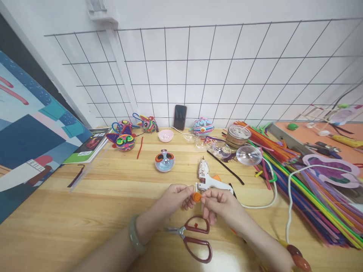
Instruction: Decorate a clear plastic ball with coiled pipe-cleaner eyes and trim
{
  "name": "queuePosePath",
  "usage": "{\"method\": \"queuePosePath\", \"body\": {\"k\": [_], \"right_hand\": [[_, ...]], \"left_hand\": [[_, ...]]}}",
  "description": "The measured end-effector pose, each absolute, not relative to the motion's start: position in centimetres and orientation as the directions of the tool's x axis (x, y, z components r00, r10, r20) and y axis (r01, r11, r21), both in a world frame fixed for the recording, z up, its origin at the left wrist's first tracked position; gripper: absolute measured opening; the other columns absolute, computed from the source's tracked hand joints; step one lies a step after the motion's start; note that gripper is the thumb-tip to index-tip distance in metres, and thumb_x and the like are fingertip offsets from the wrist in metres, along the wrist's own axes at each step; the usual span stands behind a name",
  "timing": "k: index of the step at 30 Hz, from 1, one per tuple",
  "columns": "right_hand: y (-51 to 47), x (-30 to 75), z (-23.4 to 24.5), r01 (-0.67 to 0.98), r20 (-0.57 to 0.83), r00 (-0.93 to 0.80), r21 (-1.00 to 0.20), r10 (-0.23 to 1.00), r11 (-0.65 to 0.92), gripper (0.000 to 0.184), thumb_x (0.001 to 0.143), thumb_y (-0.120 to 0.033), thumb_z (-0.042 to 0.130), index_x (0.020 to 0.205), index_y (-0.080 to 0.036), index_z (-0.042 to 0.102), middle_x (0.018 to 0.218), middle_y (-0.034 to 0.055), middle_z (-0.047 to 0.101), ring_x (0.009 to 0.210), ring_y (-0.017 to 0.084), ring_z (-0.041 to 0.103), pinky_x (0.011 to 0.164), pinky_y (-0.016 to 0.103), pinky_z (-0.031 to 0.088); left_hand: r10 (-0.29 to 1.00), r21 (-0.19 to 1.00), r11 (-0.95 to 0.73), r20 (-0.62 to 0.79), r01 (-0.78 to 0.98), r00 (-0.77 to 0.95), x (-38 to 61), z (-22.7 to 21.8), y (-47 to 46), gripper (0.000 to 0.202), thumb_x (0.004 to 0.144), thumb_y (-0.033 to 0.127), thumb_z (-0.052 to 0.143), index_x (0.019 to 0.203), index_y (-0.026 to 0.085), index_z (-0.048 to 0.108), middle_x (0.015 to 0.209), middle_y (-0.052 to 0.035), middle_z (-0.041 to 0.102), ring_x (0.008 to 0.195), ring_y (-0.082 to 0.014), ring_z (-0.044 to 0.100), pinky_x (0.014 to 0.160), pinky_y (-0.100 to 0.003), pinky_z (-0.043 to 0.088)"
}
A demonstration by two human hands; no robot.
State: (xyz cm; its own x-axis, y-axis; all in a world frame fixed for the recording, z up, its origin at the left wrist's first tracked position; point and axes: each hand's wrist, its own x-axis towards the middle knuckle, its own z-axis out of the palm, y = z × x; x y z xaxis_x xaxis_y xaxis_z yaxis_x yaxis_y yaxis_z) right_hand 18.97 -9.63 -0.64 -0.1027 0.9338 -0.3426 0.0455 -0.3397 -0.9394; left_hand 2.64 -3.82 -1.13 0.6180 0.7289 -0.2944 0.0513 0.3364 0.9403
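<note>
Both my hands meet above the wooden table (pixel 99 211) and pinch a small orange coil of pipe cleaner (pixel 196 196). My left hand (pixel 176 198) grips it from the left, with a green bangle on that wrist. My right hand (pixel 218 204) grips it from the right, fingers curled. A white hot glue gun (pixel 205 177) lies just behind my fingers, its white cord (pixel 287 200) trailing right. Red-handled scissors (pixel 193 234) lie on the table under my wrists.
A large pile of coloured pipe cleaners (pixel 306 189) fills the right side. Clear plastic half-domes (pixel 248 155), a lidded cup (pixel 236 136), a pink bowl (pixel 165 135), a phone (pixel 180 117) against the wire grid, and several pipe-cleaner figures (pixel 124 139) stand at the back. A painted board (pixel 28 132) leans at left.
</note>
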Motion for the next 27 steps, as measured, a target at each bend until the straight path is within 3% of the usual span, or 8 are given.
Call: {"method": "queuePosePath", "body": {"k": [13, 20, 27], "right_hand": [[-9.64, 18.91, -0.82, -0.037, -0.376, -0.17, -0.921, 0.911, -0.388, 0.034, 0.064, -0.046, 0.069, 0.068, -0.014, 0.057, 0.047, 0.0006, 0.066, 0.031, 0.008, 0.054, 0.035, 0.016, 0.032], [-9.74, 18.79, -0.76, 0.046, -0.384, -0.141, -0.923, 0.913, -0.381, 0.032, 0.065, -0.045, 0.067, 0.07, -0.015, 0.057, 0.047, -0.0001, 0.065, 0.033, 0.01, 0.056, 0.035, 0.018, 0.034], [-9.96, 18.35, -0.39, 0.092, -0.365, -0.124, -0.93, 0.923, -0.356, 0.039, 0.067, -0.054, 0.064, 0.071, -0.016, 0.056, 0.049, -0.0016, 0.064, 0.034, 0.009, 0.056, 0.038, 0.019, 0.036]], "left_hand": [[0.685, 0.947, 0.313, -0.279, 0.074, 0.673, 2.32, -0.29, -4.18, 0.045, 0.061, 0.055, 0.069, 0.061, 0.012, 0.059, 0.053, 0.0005, 0.056, 0.049, -0.0083, 0.047, 0.054, -0.024, 0.037], [0.662, 0.959, 0.267, -0.253, 0.093, 0.706, 1.9, -0.63, -3.96, 0.044, 0.068, 0.054, 0.065, 0.068, 0.011, 0.065, 0.061, -0.0027, 0.061, 0.052, -0.0094, 0.05, 0.056, -0.025, 0.04], [0.769, 0.975, 0.198, -0.218, 0.099, 0.602, 2.26, -0.54, -4.16, 0.039, 0.059, 0.049, 0.072, 0.063, 0.011, 0.065, 0.051, 0.0007, 0.055, 0.048, -0.0083, 0.045, 0.051, -0.023, 0.036]]}}
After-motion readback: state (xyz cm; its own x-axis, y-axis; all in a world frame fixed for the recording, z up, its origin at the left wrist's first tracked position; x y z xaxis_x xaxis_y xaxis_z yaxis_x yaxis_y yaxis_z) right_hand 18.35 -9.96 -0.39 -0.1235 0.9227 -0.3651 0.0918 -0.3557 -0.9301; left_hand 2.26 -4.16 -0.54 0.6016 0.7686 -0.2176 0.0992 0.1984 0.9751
